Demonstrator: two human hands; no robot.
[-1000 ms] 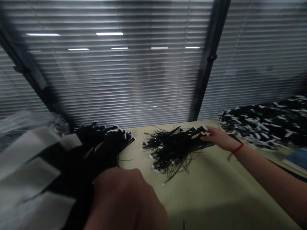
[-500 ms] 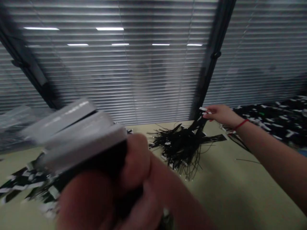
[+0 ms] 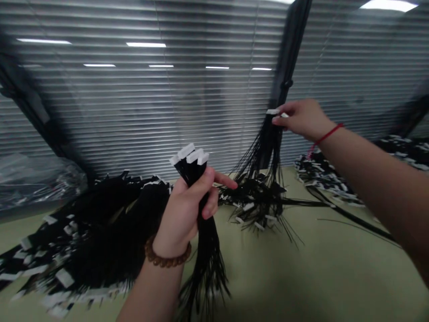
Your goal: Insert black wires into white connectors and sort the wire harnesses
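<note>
My left hand (image 3: 191,201), with a brown beaded bracelet, is closed around a bundle of black cables (image 3: 209,250). Several white connectors top that bundle, the wires hang down, and one finger points out to the right. At the upper right, my right hand (image 3: 301,117), wearing a red string, pinches black cables (image 3: 270,138) by their white connectors. Their wires hang down to a loose pile of black cables (image 3: 258,201) on the table, just right of my left hand.
A large heap of black cables (image 3: 100,232) with white connectors covers the left of the table (image 3: 301,281). Another heap (image 3: 335,179) lies at the right. A clear plastic bag (image 3: 40,181) is at the back left. Window blinds (image 3: 201,89) rise behind.
My left hand has moved away from the camera, and its bundle now stands upright with connectors on top. My right hand has risen, lifting cables up from the middle pile.
</note>
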